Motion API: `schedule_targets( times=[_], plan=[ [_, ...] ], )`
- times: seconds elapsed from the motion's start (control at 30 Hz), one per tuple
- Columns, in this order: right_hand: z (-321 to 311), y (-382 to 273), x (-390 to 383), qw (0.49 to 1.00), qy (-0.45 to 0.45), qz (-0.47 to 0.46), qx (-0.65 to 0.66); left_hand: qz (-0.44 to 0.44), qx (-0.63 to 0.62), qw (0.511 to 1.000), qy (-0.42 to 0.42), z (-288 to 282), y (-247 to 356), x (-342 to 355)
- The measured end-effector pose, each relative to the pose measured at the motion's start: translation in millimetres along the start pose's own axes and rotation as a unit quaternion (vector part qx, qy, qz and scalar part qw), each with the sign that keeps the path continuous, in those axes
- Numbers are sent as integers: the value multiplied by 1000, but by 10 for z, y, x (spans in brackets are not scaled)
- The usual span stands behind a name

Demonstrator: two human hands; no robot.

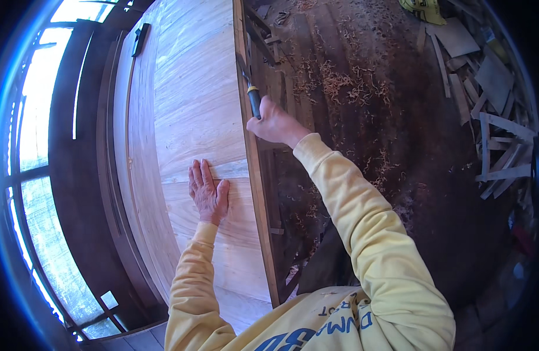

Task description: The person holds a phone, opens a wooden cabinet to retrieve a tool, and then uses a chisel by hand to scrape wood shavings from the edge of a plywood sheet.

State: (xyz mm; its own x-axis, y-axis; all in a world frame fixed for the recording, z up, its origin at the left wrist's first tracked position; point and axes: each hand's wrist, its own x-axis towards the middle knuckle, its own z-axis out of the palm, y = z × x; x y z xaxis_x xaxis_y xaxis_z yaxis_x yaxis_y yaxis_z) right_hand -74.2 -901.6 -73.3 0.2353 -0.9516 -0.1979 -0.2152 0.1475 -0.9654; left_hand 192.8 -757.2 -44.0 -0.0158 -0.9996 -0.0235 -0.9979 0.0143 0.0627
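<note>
A large pale wooden panel stretches lengthwise in front of me, with its long dark edge on the right. My left hand lies flat on the panel, palm down, fingers stretched out and holding nothing. My right hand is closed round a hand tool with a dark handle and a yellow collar. Its narrow metal end points away from me and lies along the panel's right edge; the tip is too unclear to tell the exact kind of tool.
A narrow black object rests on the panel's far left. Curly wood shavings litter the brown floor to the right. Offcuts and boards are heaped at the far right, near a yellow bag. Bright windows line the left wall.
</note>
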Motion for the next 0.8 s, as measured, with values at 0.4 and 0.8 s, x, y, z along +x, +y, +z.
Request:
schedule_targets(
  times=[0.4,0.8],
  plan=[
    [-18,-102,326,1000,17,6,12,30,8,1000,1,-76,-10,17],
    [-55,-99,459,1000,25,12,2,17,-4,1000,-10,-143,55,8]
  ],
)
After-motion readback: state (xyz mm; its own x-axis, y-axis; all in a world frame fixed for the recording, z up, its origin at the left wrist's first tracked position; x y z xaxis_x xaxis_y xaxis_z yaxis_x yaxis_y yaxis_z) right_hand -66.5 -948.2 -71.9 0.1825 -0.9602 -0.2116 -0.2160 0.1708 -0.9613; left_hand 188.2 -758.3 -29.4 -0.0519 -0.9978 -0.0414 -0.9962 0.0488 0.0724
